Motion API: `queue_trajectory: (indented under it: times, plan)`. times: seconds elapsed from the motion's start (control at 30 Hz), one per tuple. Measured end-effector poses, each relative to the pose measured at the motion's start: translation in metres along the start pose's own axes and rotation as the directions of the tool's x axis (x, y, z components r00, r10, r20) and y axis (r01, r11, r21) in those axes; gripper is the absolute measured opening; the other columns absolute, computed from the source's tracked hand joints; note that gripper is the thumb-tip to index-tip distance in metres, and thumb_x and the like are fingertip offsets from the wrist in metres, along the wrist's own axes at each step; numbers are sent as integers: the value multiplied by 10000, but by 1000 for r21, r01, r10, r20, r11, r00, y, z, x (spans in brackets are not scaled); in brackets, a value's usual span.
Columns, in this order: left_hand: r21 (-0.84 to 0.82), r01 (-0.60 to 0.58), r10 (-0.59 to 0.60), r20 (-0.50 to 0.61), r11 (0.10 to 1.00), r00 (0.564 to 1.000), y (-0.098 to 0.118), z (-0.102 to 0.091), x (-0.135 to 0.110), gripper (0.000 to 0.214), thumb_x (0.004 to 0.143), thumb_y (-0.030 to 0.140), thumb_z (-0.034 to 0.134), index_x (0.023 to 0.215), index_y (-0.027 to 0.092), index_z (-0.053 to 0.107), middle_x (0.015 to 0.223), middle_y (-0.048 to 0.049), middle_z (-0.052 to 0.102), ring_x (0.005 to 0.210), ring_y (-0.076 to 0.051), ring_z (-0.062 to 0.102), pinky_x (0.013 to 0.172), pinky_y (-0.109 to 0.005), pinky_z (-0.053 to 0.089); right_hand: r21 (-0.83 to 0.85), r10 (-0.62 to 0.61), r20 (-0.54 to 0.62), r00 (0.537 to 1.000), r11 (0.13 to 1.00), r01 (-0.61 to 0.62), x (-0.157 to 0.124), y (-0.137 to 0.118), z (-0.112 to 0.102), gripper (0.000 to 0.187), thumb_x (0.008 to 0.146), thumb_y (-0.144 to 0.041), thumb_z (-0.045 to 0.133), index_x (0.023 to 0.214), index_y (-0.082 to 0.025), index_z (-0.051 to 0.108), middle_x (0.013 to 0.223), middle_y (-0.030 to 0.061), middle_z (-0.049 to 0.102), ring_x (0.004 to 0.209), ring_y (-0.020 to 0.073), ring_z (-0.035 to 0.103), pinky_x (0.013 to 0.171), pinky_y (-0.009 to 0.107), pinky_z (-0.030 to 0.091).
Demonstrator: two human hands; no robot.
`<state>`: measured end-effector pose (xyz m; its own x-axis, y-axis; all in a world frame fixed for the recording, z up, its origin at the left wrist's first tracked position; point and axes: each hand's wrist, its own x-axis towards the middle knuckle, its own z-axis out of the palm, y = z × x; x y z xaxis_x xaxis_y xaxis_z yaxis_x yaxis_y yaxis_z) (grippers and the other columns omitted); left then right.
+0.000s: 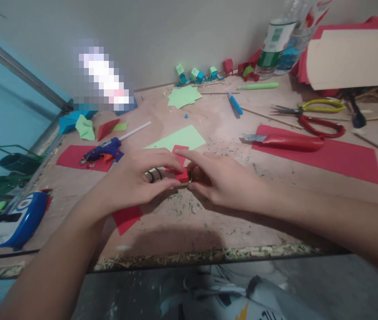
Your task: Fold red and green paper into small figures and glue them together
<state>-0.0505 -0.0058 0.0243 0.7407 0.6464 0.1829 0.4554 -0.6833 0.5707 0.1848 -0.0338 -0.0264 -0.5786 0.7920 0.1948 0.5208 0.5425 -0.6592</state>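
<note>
Between my two hands, low over the wooden tabletop, is a small folded red paper piece (183,176) with a light green edge beneath it. My left hand (145,175) pinches its left side between thumb and fingers. On the other side, my right hand (222,178) curls its fingers and thumb against the piece, its index finger stretched over a red paper strip (181,152). Just behind lies a light green paper sheet (184,137). Part of the folded piece is covered by my fingers.
A blue glue gun (104,151) rests on red paper at left. To the right lie a red-handled utility knife (288,140) on red paper (345,160) and scissors (312,116). Small paper figures (195,74) and bottles (273,46) stand along the wall. A blue marker (234,104) lies behind.
</note>
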Motion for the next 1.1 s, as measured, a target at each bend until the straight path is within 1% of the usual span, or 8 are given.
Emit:
queue_trajectory:
  times: [0.2,0.33,0.5,0.63,0.8,0.87,1.0,1.1]
  plan:
    - [-12,11,-11,12,1000,1000,-1,2,0,30,941,238,725,963,248,743,1003,-25,803,944,-215,749,873,-336,577,3,6,9,1000,1000,-6,1,0,0,726,963,-174,608,1651,-152,376,1098,121,778,997,273,696,896,399,533]
    - [-5,8,-8,-10,1000,1000,-1,3,0,72,931,222,722,989,250,755,1023,-31,806,965,-223,751,880,-338,576,13,9,8,1000,1000,-9,1,-1,-1,715,974,-185,606,1651,-163,375,1125,128,775,1037,283,696,932,423,536]
    - [-10,11,-11,-5,1000,1000,-2,5,0,72,943,228,718,1003,241,755,1034,-37,806,985,-219,746,917,-334,566,21,14,11,1000,1000,-14,0,-1,-2,702,980,-196,617,1642,-176,388,1148,131,771,1039,284,699,914,412,538]
    - [-13,9,-9,7,1000,1000,-2,4,0,84,942,211,718,1019,221,750,1035,-36,804,981,-209,741,912,-327,556,27,-10,-3,1000,1000,10,0,1,-1,695,971,-191,624,1628,-196,399,1149,120,774,1040,281,698,915,400,529]
    - [-25,18,-18,15,1000,1000,-1,2,0,34,940,240,742,949,210,729,969,-19,787,926,-193,734,869,-308,547,23,-16,1,1000,1000,16,0,2,0,708,968,-191,609,1639,-186,380,1133,112,768,1022,272,693,911,386,520]
    - [-29,10,-9,14,1000,1000,0,1,0,46,936,243,754,950,210,726,985,-22,788,942,-197,737,882,-311,552,16,-12,9,1000,1000,12,0,2,0,721,964,-189,610,1645,-180,372,1118,109,764,1000,265,689,893,375,517]
    - [-33,-10,10,0,999,1000,0,-2,0,95,914,227,788,989,206,735,1031,-38,789,981,-207,741,903,-317,563,-2,14,32,999,1000,-14,1,0,-2,756,947,-199,644,1649,-184,363,1075,94,759,930,253,678,806,348,496]
    - [-28,-34,33,-17,999,999,-1,-6,-1,114,912,237,794,1006,206,737,1043,-42,788,981,-204,739,889,-307,558,4,17,36,999,1000,-17,1,1,-4,774,941,-218,681,1648,-183,367,1117,100,757,914,247,676,788,345,481]
